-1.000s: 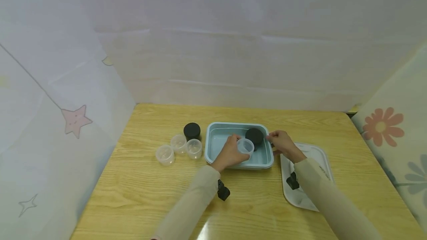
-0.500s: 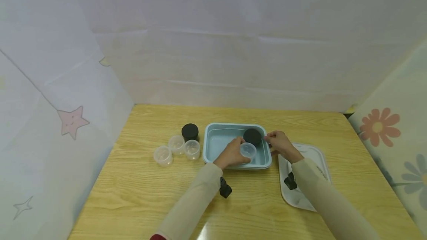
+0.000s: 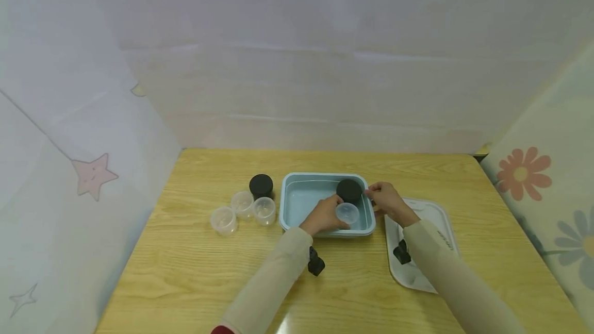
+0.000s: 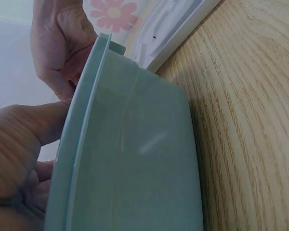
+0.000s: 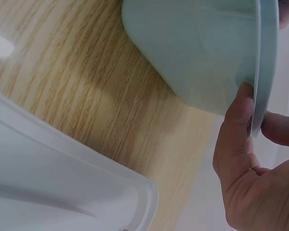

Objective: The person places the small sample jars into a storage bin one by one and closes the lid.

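Left hand (image 3: 323, 216) gripping clear plastic cup (image 3: 347, 213) over pale-blue basin (image 3: 302, 196), right hand (image 3: 391, 203) pinching basin's right rim (image 5: 267, 62), black round container (image 3: 349, 190) in basin's far-right corner, white lid (image 3: 429, 211) right of basin

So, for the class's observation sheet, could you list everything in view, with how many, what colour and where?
Table: 1, yellow wood, across the lower scene
Tub: 1, light blue, on the table, near its middle
Black-topped pieces: 2, black, one left of the tub, one in its far right corner
Loose cups: 3, clear, left of the tub
Held cup: 1, clear, at the tub's near right part
Tray-like piece: 1, white, right of the tub, partly covered
Backdrop: sheets uncounted, pale with printed star and flowers, behind and beside the table
Sleeves: 2, cream, on both arms
Wrist blocks: 2, black, one per wrist
Left hand: 1, bare, gripping the held cup
Right hand: 1, bare, pinching the tub's right rim
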A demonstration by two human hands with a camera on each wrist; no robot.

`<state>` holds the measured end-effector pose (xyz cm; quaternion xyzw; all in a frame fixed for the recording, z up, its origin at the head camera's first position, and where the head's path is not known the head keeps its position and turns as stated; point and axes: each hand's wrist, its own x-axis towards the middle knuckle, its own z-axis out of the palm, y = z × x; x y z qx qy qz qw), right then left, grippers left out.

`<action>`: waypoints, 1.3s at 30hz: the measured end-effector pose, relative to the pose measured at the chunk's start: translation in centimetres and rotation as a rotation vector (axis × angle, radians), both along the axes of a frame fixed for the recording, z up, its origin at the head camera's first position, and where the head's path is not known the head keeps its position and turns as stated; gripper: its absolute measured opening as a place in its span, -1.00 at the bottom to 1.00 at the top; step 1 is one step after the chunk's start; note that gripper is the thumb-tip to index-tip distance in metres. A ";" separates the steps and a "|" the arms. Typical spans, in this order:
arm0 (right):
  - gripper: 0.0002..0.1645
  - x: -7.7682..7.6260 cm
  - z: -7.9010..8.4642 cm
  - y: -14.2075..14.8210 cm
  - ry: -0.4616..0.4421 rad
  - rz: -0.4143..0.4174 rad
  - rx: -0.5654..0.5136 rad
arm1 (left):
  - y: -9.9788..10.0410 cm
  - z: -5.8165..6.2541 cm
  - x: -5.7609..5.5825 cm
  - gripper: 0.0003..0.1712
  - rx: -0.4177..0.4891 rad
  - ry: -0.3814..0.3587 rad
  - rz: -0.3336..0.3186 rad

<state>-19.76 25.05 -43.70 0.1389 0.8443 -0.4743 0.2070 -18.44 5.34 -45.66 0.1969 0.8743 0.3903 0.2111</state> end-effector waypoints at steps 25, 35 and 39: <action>-0.52 -0.1 0.1 0.1 -0.023 0.000 0.021 | 0.4 -0.5 -0.2 -0.43 -0.047 -0.019 -0.015; -0.49 -0.1 0.0 0.0 -0.004 0.022 0.018 | 0.1 -0.6 -0.4 -0.53 -0.048 0.001 -0.026; -0.48 0.0 0.2 0.1 -0.006 0.030 0.018 | -0.3 -0.2 -0.3 -0.50 -0.043 -0.001 -0.017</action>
